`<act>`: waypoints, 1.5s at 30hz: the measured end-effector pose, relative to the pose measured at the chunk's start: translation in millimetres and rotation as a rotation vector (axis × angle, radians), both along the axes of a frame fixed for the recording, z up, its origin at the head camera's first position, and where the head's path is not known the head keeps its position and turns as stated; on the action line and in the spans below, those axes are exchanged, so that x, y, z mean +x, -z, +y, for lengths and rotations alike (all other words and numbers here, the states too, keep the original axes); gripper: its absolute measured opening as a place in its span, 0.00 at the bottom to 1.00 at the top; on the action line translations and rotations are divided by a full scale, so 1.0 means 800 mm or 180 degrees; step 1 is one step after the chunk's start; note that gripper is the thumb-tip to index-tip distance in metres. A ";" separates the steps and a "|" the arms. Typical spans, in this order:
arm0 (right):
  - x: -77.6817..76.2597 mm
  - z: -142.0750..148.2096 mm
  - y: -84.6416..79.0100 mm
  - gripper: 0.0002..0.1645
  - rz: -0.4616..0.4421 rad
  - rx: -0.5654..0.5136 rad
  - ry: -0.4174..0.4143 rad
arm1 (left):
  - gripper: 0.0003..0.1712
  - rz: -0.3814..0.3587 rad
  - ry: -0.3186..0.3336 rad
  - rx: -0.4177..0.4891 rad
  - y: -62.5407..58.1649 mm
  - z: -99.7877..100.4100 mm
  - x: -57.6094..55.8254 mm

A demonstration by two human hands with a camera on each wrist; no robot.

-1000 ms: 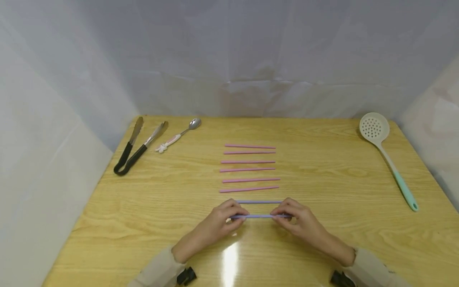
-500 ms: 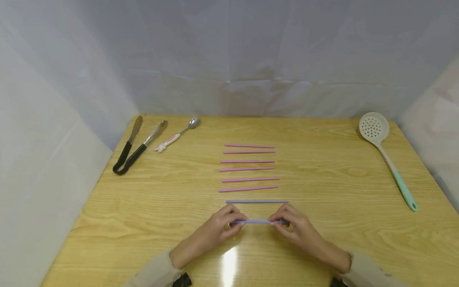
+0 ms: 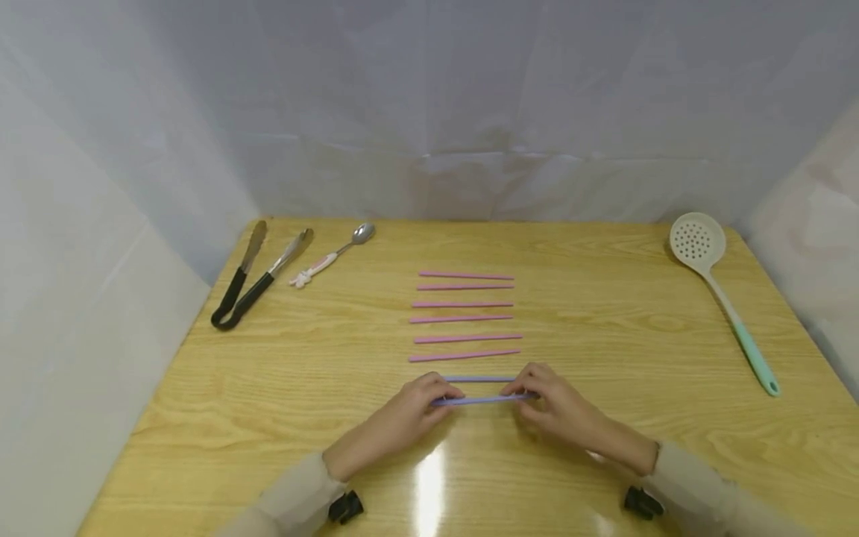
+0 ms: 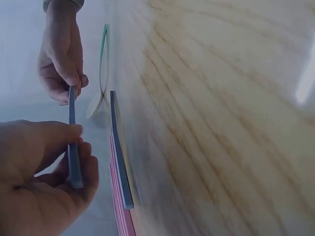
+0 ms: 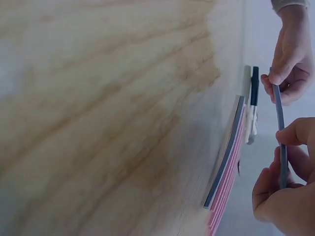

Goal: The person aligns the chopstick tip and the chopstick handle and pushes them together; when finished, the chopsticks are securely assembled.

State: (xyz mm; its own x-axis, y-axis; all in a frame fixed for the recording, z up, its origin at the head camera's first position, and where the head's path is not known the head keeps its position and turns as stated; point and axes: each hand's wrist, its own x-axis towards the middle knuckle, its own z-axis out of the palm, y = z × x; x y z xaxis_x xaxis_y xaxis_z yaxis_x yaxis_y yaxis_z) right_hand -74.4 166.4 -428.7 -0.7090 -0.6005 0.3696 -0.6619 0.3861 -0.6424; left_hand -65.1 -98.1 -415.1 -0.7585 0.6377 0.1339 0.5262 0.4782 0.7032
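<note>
Both hands pinch one blue-purple chopstick (image 3: 482, 400) between thumb and fingers, my left hand (image 3: 419, 403) near its left end and my right hand (image 3: 546, 403) near its right end. In both wrist views this chopstick is raised clear of the tabletop. A second blue-purple chopstick (image 3: 478, 379) lies on the table just beyond it, its ends partly hidden behind the fingers in the head view. Farther back, several pink chopsticks (image 3: 463, 320) lie in roughly parallel rows, with their thicker ends to the left.
Black-handled tongs (image 3: 244, 298) lie spread at the back left, beside a spoon (image 3: 362, 233) with a rabbit-shaped handle. A skimmer (image 3: 698, 239) with a mint-green grip lies at the right. White sheeting (image 3: 470, 97) surrounds the wooden table (image 3: 302, 418).
The held chopstick first came a little toward the body, then went back toward the second blue-purple one, its right end now slightly farther away. Both hands keep their pinch throughout.
</note>
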 end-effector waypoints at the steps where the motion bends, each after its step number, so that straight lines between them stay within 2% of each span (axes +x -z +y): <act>1: -0.002 0.000 0.000 0.16 -0.0015 0.0031 0.0013 | 0.11 -0.0034 -0.0010 -0.0070 0.000 0.000 -0.002; 3: -0.006 0.001 0.000 0.14 -0.0029 0.0122 0.0047 | 0.11 -0.0121 -0.0030 -0.0171 0.001 0.000 -0.005; 10: -0.011 -0.001 0.003 0.05 -0.0569 0.0617 0.0232 | 0.10 -0.0303 -0.0185 -0.0467 0.005 0.002 -0.013; 14: -0.013 -0.003 0.007 0.04 -0.0704 0.0756 0.0294 | 0.09 -0.0353 -0.0240 -0.0536 0.007 0.004 -0.014; 22: -0.011 -0.005 0.012 0.03 -0.0729 0.0866 0.0412 | 0.07 -0.0507 -0.0295 -0.0529 0.010 0.006 -0.014; 26: -0.008 -0.005 0.012 0.03 -0.0718 0.0876 0.0457 | 0.07 -0.0483 -0.0298 -0.0489 0.010 0.006 -0.013; 34: -0.004 -0.005 0.013 0.03 -0.0898 0.0855 0.0526 | 0.06 -0.0511 -0.0323 -0.0452 0.011 0.006 -0.012; 40: -0.003 -0.005 0.015 0.03 -0.0868 0.0799 0.0542 | 0.07 -0.0553 -0.0367 -0.0472 0.015 0.006 -0.011; 44: -0.003 -0.003 0.015 0.03 -0.0887 0.0733 0.0538 | 0.08 -0.0561 -0.0353 -0.0412 0.012 0.002 -0.009; 45: -0.003 -0.002 0.014 0.02 -0.0902 0.0688 0.0558 | 0.08 -0.0490 -0.0339 -0.0370 0.011 0.000 -0.009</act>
